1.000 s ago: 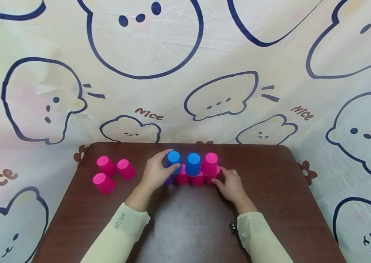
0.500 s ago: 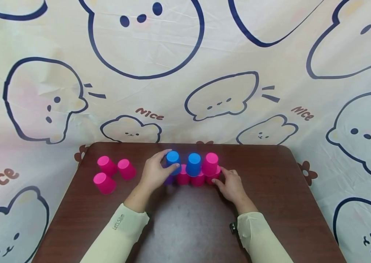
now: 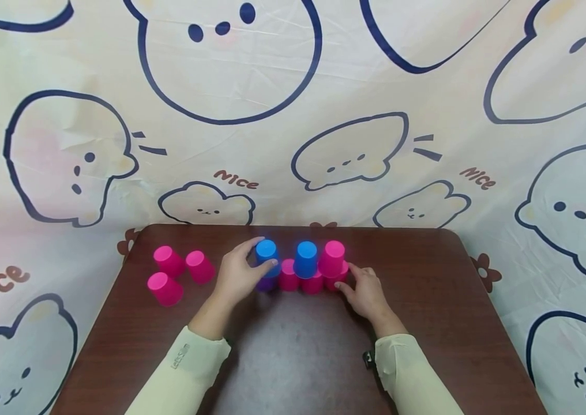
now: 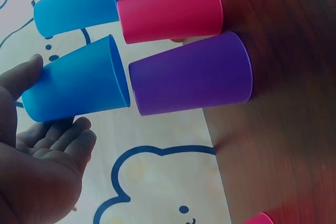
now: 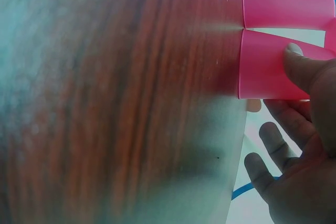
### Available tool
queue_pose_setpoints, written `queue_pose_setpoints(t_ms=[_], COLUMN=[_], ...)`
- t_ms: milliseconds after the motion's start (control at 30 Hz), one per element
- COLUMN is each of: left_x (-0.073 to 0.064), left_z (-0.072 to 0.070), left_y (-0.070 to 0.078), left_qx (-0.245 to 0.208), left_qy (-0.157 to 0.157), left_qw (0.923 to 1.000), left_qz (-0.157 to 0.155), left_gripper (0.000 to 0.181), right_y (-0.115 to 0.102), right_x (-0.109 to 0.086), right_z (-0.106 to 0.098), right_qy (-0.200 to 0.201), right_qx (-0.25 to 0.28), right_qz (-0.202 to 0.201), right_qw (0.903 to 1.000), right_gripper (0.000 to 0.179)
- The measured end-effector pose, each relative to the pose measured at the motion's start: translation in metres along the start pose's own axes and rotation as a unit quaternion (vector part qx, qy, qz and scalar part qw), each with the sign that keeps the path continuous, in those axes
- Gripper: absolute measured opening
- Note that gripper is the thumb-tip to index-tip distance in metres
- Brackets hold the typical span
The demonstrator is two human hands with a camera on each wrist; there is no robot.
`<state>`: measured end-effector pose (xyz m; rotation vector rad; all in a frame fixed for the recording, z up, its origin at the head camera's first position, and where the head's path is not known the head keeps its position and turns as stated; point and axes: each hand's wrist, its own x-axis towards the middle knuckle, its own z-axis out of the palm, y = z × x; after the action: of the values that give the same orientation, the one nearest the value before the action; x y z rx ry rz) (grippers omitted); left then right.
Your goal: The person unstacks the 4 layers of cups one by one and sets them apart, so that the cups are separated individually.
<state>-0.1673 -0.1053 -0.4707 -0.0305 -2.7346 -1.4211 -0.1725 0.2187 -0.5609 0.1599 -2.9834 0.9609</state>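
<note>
Between thumb and fingers, my left hand (image 3: 235, 275) pinches an upside-down blue cup (image 4: 79, 82). A thin gap shows between its rim and the base of the purple cup (image 4: 191, 74) beneath it in the left wrist view. To the right of the purple cup, pink cups stand upside down in a row, among them a left one (image 3: 288, 276) and a middle one (image 3: 312, 285). A second blue cup (image 3: 305, 260) and a pink cup (image 3: 332, 257) sit on top of that row. My right hand (image 3: 367, 295) grips the row's rightmost pink cup (image 5: 268, 69), thumb in front and fingers behind.
Three loose pink cups stand upside down at the left of the brown table (image 3: 293, 357): one at the back (image 3: 168, 262), one at the front (image 3: 165, 290) and one to the right (image 3: 200, 268). A patterned cloth (image 3: 272, 144) hangs behind the table's far edge.
My left hand has moved slightly left with the blue cup, which now stands more squarely over the purple cup. The right hand has kept its place on the pink cup.
</note>
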Motion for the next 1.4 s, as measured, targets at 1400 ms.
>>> queue_pose_setpoints(t_ms=[1400], left_x=[-0.041], left_z=[-0.050], left_y=[-0.053], left_qx=[0.008], left_qy=[0.065], left_qw=[0.9956], left_qz=[-0.067], left_gripper=[0.071], right_y=[0.000], right_x=[-0.001], right_z=[0.001], right_qy=[-0.006], right_qx=[0.006], right_qz=[0.012], right_qw=[0.9999], right_gripper=[0.070])
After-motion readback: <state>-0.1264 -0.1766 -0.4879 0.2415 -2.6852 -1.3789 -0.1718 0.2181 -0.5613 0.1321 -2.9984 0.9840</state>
